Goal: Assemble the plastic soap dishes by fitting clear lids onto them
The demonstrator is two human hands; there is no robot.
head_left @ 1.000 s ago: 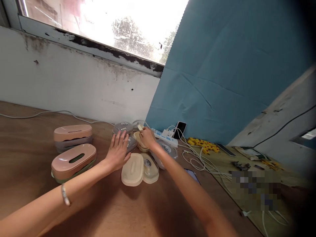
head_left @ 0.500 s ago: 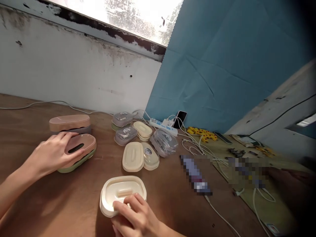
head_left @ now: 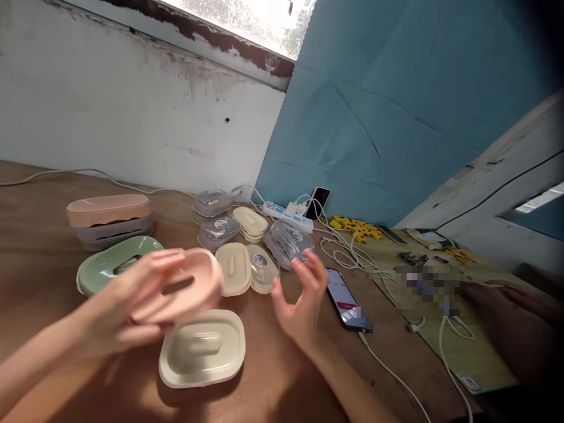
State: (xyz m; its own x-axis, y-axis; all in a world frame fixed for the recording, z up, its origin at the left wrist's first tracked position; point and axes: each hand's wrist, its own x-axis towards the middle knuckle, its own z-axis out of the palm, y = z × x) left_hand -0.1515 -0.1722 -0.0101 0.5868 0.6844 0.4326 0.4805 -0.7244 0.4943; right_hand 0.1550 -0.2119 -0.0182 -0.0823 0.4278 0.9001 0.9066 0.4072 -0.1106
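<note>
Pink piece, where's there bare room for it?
The pink piece could go on bare wood left of the pink-topped stack; a narrower gap separates that stack from the gray containers. It's crowded from those containers to the power strip.

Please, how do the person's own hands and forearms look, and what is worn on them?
The left hand and the right hand are ungloved, the left one blurred. The left forearm and right forearm are bare where visible. I can make out no ring, watch or marking.
</note>
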